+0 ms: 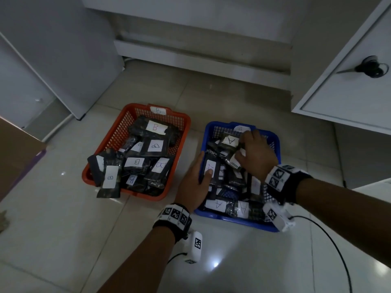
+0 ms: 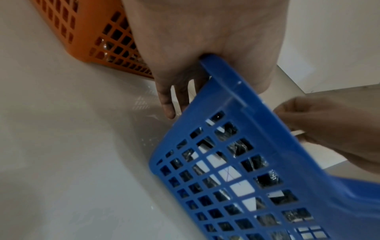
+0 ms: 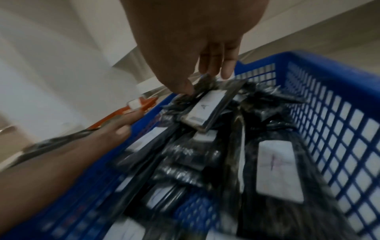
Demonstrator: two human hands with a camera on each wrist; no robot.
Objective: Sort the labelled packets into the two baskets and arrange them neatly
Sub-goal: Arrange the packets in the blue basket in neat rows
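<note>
STEP: arranging A packets in blue basket (image 1: 275,142) | LEFT: left hand (image 1: 193,182) grasps basket's near-left wall, thumb on a packet (image 1: 209,170) | RIGHT: right hand (image 1: 256,153) pinches top packet (image 3: 207,110) | B packets: orange basket (image 1: 182,119) | NEXT: likely lay pinched packet flat, aligned.

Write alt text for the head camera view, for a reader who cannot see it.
Both hands reach into a blue basket of dark packets labelled A: the left hand grips its left rim, the right hand handles a packet near the far end. Left of it stands a red basket of packets labelled B.
</note>
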